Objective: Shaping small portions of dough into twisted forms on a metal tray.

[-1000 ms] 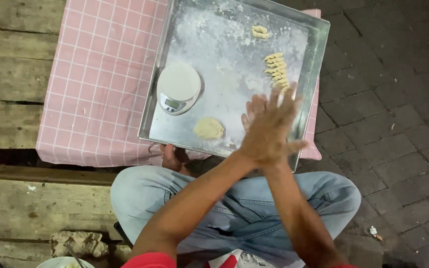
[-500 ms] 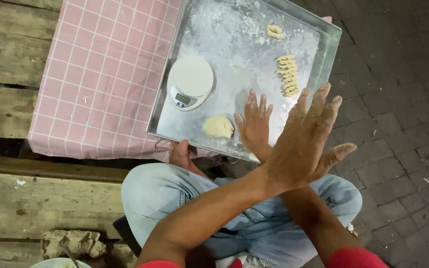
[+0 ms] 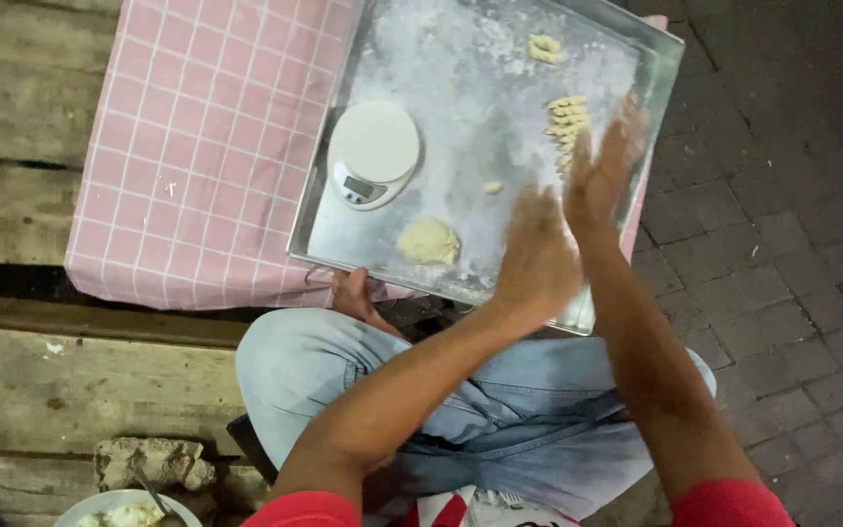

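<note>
Above the floured tray (image 3: pixel 636 59), left hand (image 3: pixel 537 259) and right hand (image 3: pixel 602 166) blur, open-palmed, each grip empty.

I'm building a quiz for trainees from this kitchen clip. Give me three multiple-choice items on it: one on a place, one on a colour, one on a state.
1. Where does the kitchen scale stand?
A. on the metal tray
B. on the brick floor
C. on the person's lap

2. What colour is the checked cloth under the tray?
A. blue
B. green
C. pink

3. How are the left hand and right hand?
A. gripping the scale
B. open with fingers spread above the tray
C. resting on the cloth

Answers: 1 A, the scale sits on the floured tray beside the dough lump. 2 C, pink with white lines. 3 B, both blurred hands hover open, holding nothing.
</note>
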